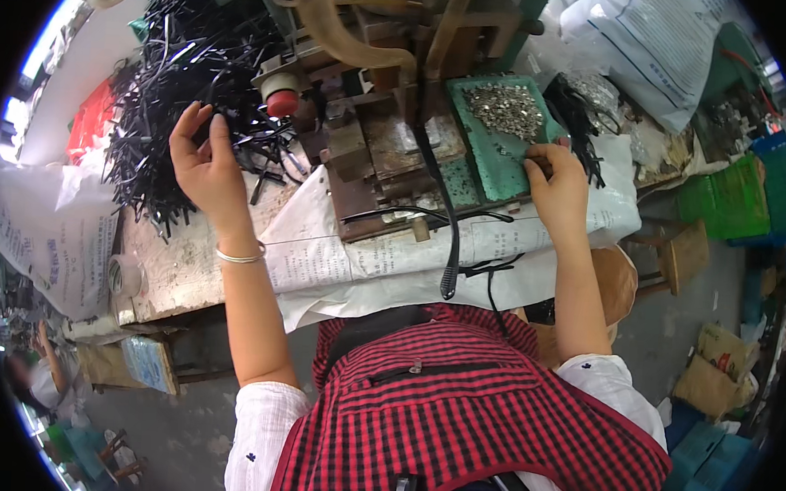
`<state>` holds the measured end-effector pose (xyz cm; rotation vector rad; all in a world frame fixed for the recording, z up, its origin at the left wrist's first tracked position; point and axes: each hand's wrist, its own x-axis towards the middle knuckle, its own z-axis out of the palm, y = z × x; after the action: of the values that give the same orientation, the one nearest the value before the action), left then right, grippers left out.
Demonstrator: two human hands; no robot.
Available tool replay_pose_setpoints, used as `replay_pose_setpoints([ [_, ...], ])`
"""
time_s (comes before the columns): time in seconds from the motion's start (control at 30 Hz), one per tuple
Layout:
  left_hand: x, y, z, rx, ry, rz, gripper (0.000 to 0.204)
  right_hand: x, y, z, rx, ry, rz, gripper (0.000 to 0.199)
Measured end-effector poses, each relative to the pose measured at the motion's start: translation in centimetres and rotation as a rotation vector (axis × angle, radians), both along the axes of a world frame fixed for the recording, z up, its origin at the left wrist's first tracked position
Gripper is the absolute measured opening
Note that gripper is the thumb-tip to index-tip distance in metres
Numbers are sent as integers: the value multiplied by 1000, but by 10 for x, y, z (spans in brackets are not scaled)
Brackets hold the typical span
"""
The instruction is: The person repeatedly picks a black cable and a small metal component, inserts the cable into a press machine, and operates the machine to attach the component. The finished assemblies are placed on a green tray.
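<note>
Two hands, well apart: my left hand (204,160) pinches black plastic strips (184,83) from the upper-left pile; my right hand (556,178), fingers curled, touches the green tray (494,175) below its rivets (507,109), upper right.

Daylight scene, evenly bright, your bench well lit. Strongest light enters from upper left, where pale strip (60,59) at rim blows out to white. Shadows soft; darker under bench (191,359). Mild glare on white sacks (652,46). Heavy fisheye: straight edges bow near rim, black vignette rings your view. Centre fairly sharp; rim soft, smeared. Your apron (455,427) close, slightly blurred.
</note>
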<state>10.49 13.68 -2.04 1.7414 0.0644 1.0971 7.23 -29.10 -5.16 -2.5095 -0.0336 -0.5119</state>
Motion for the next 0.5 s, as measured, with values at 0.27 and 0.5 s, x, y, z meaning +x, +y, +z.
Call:
replay_pose_setpoints([
  [0.27,-39,56,-7,321,236,134,10,11,19,-5,-148,-29,-78,8],
  [0.5,-10,43,-62,1301,664,283,12,18,27,0,186,-94,-70,15],
])
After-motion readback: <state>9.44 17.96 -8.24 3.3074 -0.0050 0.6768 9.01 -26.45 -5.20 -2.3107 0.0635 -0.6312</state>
